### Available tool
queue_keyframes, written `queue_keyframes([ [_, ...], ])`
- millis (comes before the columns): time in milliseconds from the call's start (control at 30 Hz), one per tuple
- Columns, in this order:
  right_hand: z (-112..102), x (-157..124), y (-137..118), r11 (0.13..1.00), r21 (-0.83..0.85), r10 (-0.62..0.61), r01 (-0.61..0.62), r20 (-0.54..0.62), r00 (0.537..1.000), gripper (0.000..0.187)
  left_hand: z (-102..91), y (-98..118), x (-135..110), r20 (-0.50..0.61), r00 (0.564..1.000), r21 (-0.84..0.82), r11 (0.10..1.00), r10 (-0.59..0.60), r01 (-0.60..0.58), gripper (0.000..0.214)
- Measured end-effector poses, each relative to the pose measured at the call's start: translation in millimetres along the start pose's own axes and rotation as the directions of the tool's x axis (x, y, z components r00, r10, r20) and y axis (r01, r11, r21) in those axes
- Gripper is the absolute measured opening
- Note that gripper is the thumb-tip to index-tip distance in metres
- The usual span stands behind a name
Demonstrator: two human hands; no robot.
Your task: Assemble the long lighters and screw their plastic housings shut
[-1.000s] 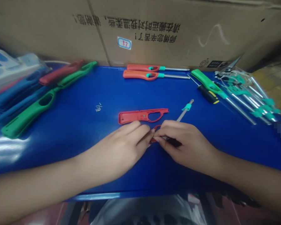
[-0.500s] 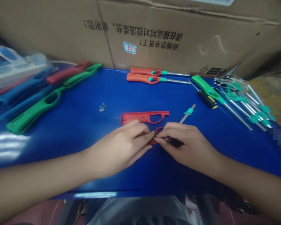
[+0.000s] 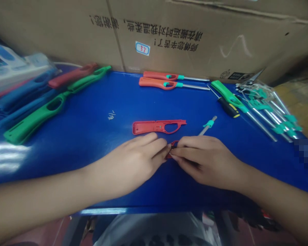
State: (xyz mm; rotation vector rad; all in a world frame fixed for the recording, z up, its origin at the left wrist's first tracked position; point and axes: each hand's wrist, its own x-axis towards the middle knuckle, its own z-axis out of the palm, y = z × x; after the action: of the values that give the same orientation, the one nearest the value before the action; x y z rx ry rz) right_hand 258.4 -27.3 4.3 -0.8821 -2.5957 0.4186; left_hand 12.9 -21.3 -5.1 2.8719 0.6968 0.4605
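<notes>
Close together near the table's front middle, my left hand (image 3: 151, 155) and my right hand (image 3: 204, 157) have their fingertips pinched at a red lighter shell half (image 3: 174, 145). Most of that shell is covered by the fingers, and any small part between the fingertips is hidden. Just beyond the hands lies another red shell half (image 3: 146, 127), its hollow inside facing up. A metal lighter tube with a teal collar (image 3: 208, 124) shows past my right hand, its near end hidden behind the fingers.
Small screws (image 3: 111, 115) lie left of centre. Two orange lighters (image 3: 156, 83) rest before the cardboard box (image 3: 79, 41). To the right are a screwdriver (image 3: 227, 106), a green lighter (image 3: 224, 91) and a pile of metal tubes (image 3: 269, 111). Green shells (image 3: 28, 126) and blue shells (image 3: 28, 90) lie left.
Both hands stay at the red shell half. My left fingers have shifted slightly right, and my right fingers have closed up more around the same spot. The view has tilted a little.
</notes>
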Motion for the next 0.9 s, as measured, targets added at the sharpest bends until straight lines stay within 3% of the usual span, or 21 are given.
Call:
queue_keyframes([
  [167,-8,2,2,0.979,0.18,0.113,-0.09,-0.121,0.986,0.014,-1.6,-7,-1,-0.055,0.998,-0.109,0.994,0.013,-0.019,0.026],
  [233,-7,2,5,0.981,0.161,0.131,-0.108,-0.14,0.982,0.011,-1.3,-9,-1,-0.088,0.996,-0.136,0.991,0.006,-0.018,0.03],
  [367,-4,3,12,0.987,0.118,0.115,-0.108,-0.056,0.992,0.01,0.0,-11,-2,-0.142,0.99,-0.177,0.984,-0.024,-0.002,0.038],
  [600,0,4,11,0.983,0.125,0.146,-0.138,-0.056,0.988,0.015,-3.0,-8,1,-0.114,0.984,-0.29,0.952,-0.137,0.099,0.037],
  [900,7,2,8,0.992,-0.048,0.116,-0.118,-0.059,0.992,0.021,-3.8,-6,5,-0.103,0.984,-0.321,0.941,-0.144,0.104,0.032],
])
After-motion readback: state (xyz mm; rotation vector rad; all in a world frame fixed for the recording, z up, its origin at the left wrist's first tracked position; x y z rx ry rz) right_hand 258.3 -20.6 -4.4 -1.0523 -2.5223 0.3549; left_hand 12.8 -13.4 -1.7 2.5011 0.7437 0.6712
